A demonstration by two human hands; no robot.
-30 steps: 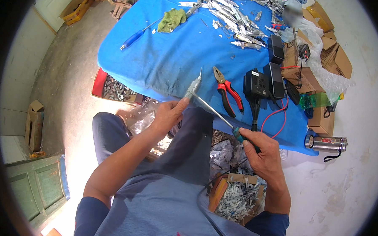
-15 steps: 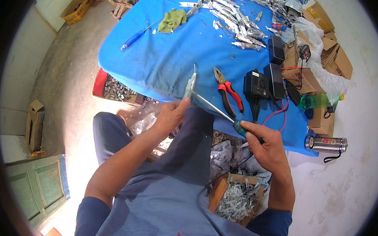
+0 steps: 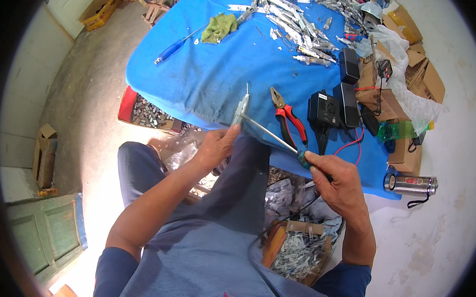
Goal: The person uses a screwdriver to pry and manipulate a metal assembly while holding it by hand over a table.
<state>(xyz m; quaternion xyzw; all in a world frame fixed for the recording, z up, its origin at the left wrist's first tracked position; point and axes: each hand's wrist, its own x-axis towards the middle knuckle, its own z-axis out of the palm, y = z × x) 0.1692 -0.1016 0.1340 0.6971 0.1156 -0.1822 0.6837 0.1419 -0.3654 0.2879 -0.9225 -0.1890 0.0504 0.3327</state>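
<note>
My left hand (image 3: 219, 145) grips a slim pale grey plastic piece (image 3: 241, 107), which stands up from my fingers with a thin pin at its far end, over the near edge of the blue cloth (image 3: 182, 77). My right hand (image 3: 332, 182) is wrapped round the teal handle of a screwdriver (image 3: 270, 133); the tip of its steel shaft meets the side of the pale piece. Red-and-black pliers (image 3: 288, 119) lie just beyond the shaft, beside a black boxy device (image 3: 323, 111) with a cable.
A heap of silvery pieces (image 3: 286, 18), a green rag (image 3: 218, 28) and a blue screwdriver (image 3: 169, 53) lie farther back. At right are black blocks (image 3: 349, 63), cardboard (image 3: 424, 79), a green bottle (image 3: 395, 131) and a steel flask (image 3: 411, 184). Boxes of small parts (image 3: 149, 113) (image 3: 302, 249) sit below.
The pale piece has swung a little more upright in my left hand. My right hand, still on the screwdriver, has shifted slightly to the right.
</note>
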